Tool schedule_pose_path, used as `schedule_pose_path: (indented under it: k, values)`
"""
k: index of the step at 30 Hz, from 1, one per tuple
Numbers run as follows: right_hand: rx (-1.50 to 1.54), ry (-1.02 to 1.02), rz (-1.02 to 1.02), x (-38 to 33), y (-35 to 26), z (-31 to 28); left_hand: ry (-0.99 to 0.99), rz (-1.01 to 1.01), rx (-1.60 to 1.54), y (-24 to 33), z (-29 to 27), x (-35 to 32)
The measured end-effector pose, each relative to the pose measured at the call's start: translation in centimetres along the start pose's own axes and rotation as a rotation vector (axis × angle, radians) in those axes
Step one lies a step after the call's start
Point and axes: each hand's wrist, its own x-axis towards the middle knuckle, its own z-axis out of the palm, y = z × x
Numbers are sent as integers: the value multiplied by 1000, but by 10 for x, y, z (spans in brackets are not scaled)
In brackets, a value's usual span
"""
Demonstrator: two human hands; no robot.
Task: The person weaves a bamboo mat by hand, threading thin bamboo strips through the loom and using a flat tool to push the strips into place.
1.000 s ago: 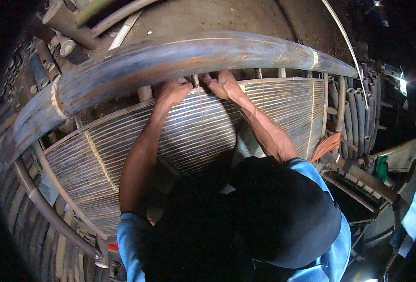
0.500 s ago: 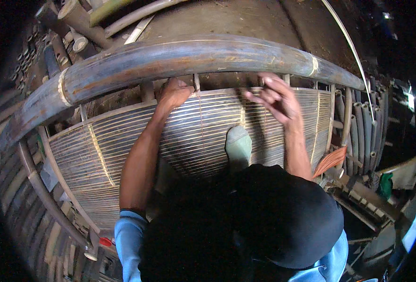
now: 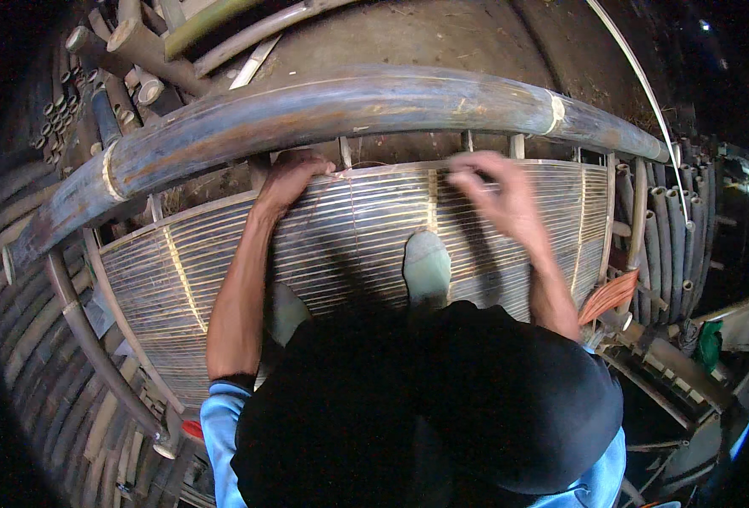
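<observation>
A slatted bamboo panel (image 3: 374, 212) lies below me, its thin pale and dark strips running sideways. At its far edge my left hand (image 3: 294, 179) is closed, with thumb and forefinger pinching a thin brown cord (image 3: 353, 168). That cord runs over the edge beside a short upright. Farther right, above the slats, my right hand (image 3: 501, 193) is smeared by motion. Its fingers are bent in a pinch; whatever they hold is too fine to make out. One socked foot (image 3: 427, 264) stands on the slats, and the other (image 3: 287, 313) shows partly beside my left forearm.
A thick dark bamboo pole (image 3: 349, 100) spans just beyond the panel, with pale bindings. Cut bamboo poles (image 3: 36, 356) are stacked at left, and others (image 3: 671, 241) at right. An orange bundle of strands (image 3: 607, 296) hangs by the right end. A thin pale strip (image 3: 641, 76) arcs at upper right.
My left hand has shifted slightly left along the far edge, and the thin cord now shows beside it. My right hand has dropped a little nearer and its fingers have drawn together.
</observation>
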Motion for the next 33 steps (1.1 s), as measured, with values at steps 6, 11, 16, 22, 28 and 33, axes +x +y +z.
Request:
schedule_pose_path:
  k: [6,11,16,22,28,33]
  values:
    - [-38,-262,-284,67,-2,109,178,158,-632,25,-1,-69]
    - [-106,-159,-313,68,26,117,336,674,-1057,61,-53,-168]
    - [-26,-237,-192,66,28,117,256,780,-1127,57,-159,-339]
    - [4,-252,-113,67,41,121,1827,295,-781,40,-222,-522]
    - [-24,-263,0,64,47,114,2024,-180,-201,-34,-230,-605]
    - [-2,-212,-80,69,48,120,1763,-1021,573,-108,-220,-643]
